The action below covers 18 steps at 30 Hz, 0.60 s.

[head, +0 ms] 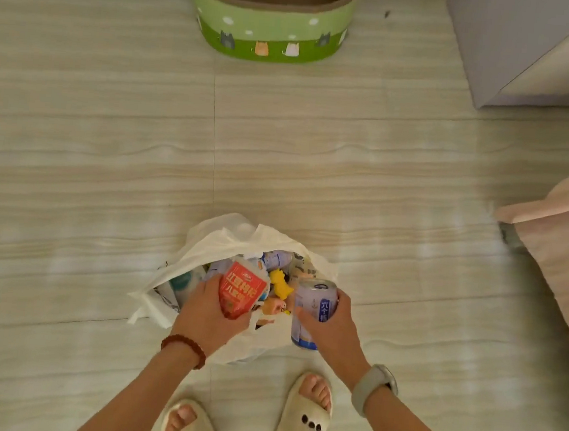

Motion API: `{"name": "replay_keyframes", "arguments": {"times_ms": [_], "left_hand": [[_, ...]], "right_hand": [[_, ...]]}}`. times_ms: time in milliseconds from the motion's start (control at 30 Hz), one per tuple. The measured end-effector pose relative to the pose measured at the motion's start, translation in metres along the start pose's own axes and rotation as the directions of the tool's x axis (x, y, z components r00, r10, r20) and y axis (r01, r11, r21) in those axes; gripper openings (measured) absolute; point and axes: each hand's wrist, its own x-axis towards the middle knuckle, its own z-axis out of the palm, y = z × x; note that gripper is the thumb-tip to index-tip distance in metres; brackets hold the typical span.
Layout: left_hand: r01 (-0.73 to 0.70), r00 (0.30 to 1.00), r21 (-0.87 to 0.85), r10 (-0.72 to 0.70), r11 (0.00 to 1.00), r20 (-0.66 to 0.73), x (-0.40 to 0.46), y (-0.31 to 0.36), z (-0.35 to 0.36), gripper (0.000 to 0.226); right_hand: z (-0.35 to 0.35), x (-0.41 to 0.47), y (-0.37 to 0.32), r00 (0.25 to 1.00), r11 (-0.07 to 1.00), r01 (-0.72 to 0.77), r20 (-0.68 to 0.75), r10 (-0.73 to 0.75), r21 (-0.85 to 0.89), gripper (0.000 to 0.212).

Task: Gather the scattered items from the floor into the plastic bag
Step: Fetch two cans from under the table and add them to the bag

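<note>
The left hand is gripping a red-and-white cup with bold white Chinese characters on its red label, too small to read for certain, and is holding it tilted right over the mouth of the white plastic bag. The right hand is wrapping its fingers round a pale blue drink can, upright at the bag's right edge, with blue Chinese lettering running down its side that cannot be made out. The bag is sitting open on the pale wood-grain floor tiles, just ahead of two cream slippers. Inside it, a yellow toy figure is lying between the cup and the can, with small white bottles behind. A brown bead bracelet is circling the left wrist, a grey wristband the right. Further off, a green tub printed with cartoon cats is standing by the wall, a pale cabinet at the upper right, pink fabric at the right edge.
</note>
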Motion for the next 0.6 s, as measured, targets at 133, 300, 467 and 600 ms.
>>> {"name": "replay_keyframes", "arguments": {"times_ms": [133,300,467,600], "left_hand": [[-0.198,0.976,0.340,0.216,0.919,-0.016,0.072,-0.043,0.038,0.085],[-0.392,0.883,0.652,0.464,0.649,0.069,0.122,-0.080,0.075,0.081],[-0.479,0.707,0.774,0.704,0.414,0.061,0.143,-0.127,0.094,0.082],[-0.471,0.633,0.818,0.772,0.330,0.053,0.150,-0.152,0.078,0.086]], "right_hand": [[0.040,0.080,0.044,0.992,0.990,0.128,0.032,-0.126,-0.063,0.059],[0.061,0.144,0.079,0.949,0.943,0.305,0.123,-0.289,-0.132,0.051],[0.066,0.173,0.103,0.885,0.876,0.437,0.270,-0.379,-0.204,0.062],[0.083,0.181,0.121,0.851,0.849,0.500,0.280,-0.444,-0.174,0.068]]}}
